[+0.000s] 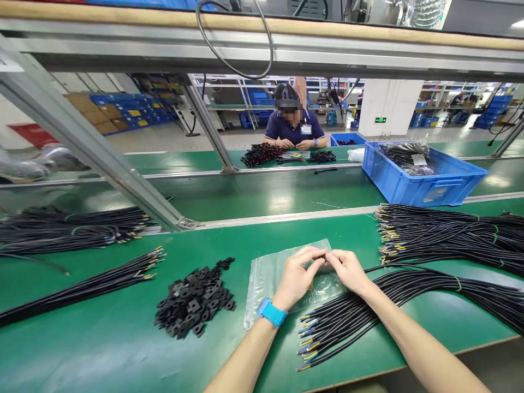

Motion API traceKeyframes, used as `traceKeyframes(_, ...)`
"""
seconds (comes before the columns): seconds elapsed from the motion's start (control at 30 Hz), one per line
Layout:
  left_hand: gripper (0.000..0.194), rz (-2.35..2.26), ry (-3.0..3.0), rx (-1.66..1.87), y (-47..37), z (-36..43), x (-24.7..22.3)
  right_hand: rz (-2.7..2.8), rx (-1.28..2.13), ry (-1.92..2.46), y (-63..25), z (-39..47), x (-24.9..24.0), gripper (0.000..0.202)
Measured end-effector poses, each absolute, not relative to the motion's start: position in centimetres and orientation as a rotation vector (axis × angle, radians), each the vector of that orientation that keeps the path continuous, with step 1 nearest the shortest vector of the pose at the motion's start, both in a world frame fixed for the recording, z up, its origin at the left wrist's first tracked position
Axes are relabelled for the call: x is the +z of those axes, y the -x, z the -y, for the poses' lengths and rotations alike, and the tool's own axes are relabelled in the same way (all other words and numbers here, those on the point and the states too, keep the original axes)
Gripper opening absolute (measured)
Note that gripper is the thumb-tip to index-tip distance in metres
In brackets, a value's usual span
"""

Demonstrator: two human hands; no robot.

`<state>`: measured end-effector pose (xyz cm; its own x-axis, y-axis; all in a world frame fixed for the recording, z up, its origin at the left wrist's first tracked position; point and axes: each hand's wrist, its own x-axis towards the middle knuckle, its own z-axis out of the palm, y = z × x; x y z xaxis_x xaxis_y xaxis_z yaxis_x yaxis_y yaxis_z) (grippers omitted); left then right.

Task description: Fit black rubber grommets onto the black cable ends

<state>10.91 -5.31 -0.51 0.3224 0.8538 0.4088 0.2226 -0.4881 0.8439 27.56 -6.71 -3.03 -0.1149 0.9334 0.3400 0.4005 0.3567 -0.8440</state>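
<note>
My left hand (298,274), with a blue wristband (272,313), is closed in a pinch over a clear plastic bag (262,284). Its fingertips meet those of my right hand (347,269), which is pinched as well. Between them shows a small black part (323,258), mostly covered by the fingers. Beneath my right wrist lies a bundle of black cables (344,311), with blue, yellow and brown wire ends fanned out. One cable runs up behind that wrist; whether the fingers hold it is hidden. To the left, small flat black pieces with holes (194,300) form a pile.
More black cables (442,234) are stacked at the right, others (85,284) at the left. A blue crate (426,183) with bagged parts stands beyond the metal rail. A slanted metal post (94,136) rises at left. Across the bench sits a co-worker (292,125).
</note>
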Motion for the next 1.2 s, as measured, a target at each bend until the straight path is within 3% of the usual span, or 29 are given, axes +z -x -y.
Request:
traceKeyframes(0.13,0.046,-0.999,-1.72,1.217,-10.6,4.8,-0.7,1.637,0.592,1.234,-27.1,6.7,-2.6,0.03)
traceKeyframes(0.23,0.056,-0.985,-1.666,1.232,-10.4,4.6,-0.6,1.647,0.478,1.251,-27.1,6.9,-2.5,0.023)
traceKeyframes(0.4,0.059,-0.975,-1.768,1.154,-9.9,5.0,-0.4,1.79,0.476,1.29,-27.5,7.1,-2.8,0.031)
traceKeyframes(0.63,0.062,-0.93,-1.89,1.057,-9.4,5.3,0.0,1.721,0.806,1.291,-27.7,6.9,-3.4,0.031)
traceKeyframes(1.2,0.057,-0.874,-2.026,1.021,-9.2,5.4,-0.8,1.862,0.737,1.248,-27.9,7.2,-2.5,0.028)
